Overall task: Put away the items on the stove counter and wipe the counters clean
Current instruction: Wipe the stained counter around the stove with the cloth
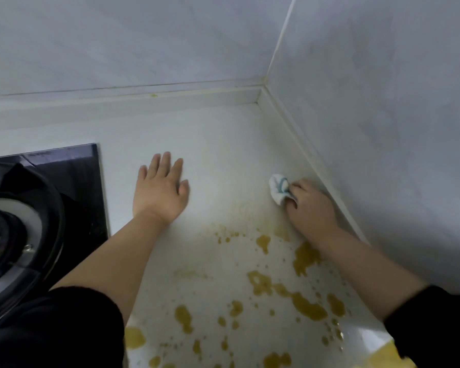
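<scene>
Wiping: right hand (311,205) grasps cloth (278,188) on bench (223,144).
Left hand (158,192): flat, fingers released.
Next: drag cloth through nearer spill (306,306).

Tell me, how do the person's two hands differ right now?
The left hand lies flat on the counter, fingers straight, holding nothing; the right hand grips a white cloth. The left hand is nearer the stove; the right hand is beside the side wall. Both are on the counter, past the big yellow stains.

Black fabric sleeves cover both upper arms, the left sleeve (72,328) and right sleeve (436,322) ending near the elbows, forearms bare.
</scene>
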A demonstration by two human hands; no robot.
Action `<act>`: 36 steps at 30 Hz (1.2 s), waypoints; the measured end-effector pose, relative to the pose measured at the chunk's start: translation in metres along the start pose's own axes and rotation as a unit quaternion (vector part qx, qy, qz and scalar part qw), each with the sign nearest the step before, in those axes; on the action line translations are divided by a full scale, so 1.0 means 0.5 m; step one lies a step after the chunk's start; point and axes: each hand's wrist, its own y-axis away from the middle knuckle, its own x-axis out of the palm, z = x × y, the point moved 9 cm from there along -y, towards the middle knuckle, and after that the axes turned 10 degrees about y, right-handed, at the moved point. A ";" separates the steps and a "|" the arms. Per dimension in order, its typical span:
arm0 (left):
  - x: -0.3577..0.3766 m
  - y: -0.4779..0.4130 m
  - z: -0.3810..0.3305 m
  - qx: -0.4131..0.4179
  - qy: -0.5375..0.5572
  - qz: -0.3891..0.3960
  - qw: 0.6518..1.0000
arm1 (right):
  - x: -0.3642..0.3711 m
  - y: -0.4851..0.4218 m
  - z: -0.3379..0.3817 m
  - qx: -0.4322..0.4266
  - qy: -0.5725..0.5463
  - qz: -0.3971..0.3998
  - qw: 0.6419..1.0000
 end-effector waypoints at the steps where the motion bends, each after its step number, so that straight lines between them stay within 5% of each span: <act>1: -0.005 0.007 0.002 0.003 0.006 0.005 1.000 | 0.000 0.005 -0.001 0.000 0.005 0.001 1.000; 6: -0.008 0.059 0.027 0.020 -0.045 0.072 0.996 | 0.031 -0.108 0.022 0.078 0.006 0.045 0.996; 11: -0.035 0.100 0.087 -0.048 -0.138 0.069 0.987 | 0.049 -0.264 0.133 0.162 -0.027 0.089 0.982; 17: -0.054 0.111 0.092 -0.044 -0.175 0.041 0.983 | 0.059 -0.228 0.479 -0.139 -0.121 0.078 0.980; 21: -0.047 0.121 0.114 -0.074 -0.133 0.050 0.987 | 0.012 -0.081 0.456 -0.264 -0.157 0.005 0.951; 25: -0.044 0.120 0.110 -0.061 -0.104 0.029 0.992 | 0.045 -0.173 0.426 -0.260 -0.153 0.013 0.953; 32: -0.049 0.114 0.109 -0.048 -0.101 0.024 0.993 | 0.119 -0.416 0.588 -0.178 -0.109 0.068 0.976; 36: -0.052 0.110 0.102 -0.041 -0.121 0.009 0.992 | 0.089 -0.292 0.567 -0.281 -0.186 0.070 0.939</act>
